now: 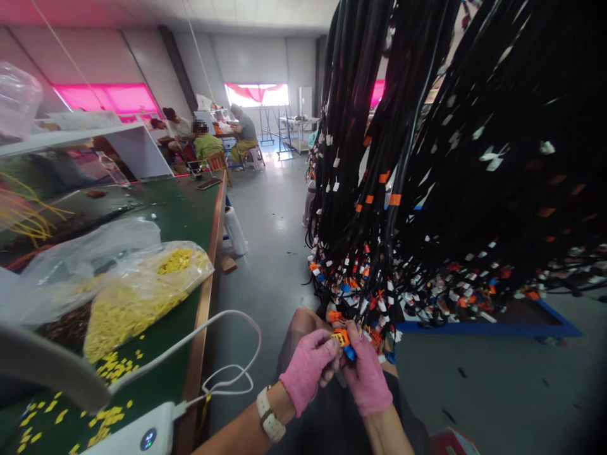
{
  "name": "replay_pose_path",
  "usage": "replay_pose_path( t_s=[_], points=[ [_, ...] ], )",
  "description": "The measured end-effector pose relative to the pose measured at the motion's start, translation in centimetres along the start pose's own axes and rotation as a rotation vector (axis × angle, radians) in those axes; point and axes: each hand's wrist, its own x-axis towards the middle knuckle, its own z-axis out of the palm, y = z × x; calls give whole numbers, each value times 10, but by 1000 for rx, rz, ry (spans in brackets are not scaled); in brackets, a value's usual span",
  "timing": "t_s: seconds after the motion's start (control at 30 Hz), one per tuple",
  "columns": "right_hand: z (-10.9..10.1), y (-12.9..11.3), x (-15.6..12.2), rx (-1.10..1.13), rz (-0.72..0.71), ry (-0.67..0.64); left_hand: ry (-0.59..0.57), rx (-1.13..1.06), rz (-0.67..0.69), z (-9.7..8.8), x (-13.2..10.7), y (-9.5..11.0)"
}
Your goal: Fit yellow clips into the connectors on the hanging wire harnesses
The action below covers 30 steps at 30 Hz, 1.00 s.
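Both my hands wear pink fingerless gloves and meet low in the middle of the view. My left hand (309,366) and my right hand (366,374) pinch a small orange connector (340,338) between their fingertips; a blue piece (349,352) sits just under it. The connector belongs to a black cable that comes down from a large hanging bundle of black wire harnesses (427,158), whose ends carry several orange, blue and white plugs (360,284). A watch is on my left wrist (269,417).
A green-topped workbench (190,208) runs along the left with clear bags of yellow parts (142,291), loose yellow pieces, a white power bank (137,436) and its white cable (222,354). A blue frame (545,322) lies on the floor. People sit working far back.
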Motion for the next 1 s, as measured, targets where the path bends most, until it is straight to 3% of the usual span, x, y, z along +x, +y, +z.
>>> replay_pose_path(
  t_s=[0.43,0.8,1.0],
  points=[
    [-3,1,3,-88,-126,-18,11,72,-2,-7,5,-4],
    [1,1,-1,-33,-88,-37,170,228,-110,-9,8,-7],
    [4,2,-4,0,21,-38,69,34,-109,-7,8,-14]
  ],
)
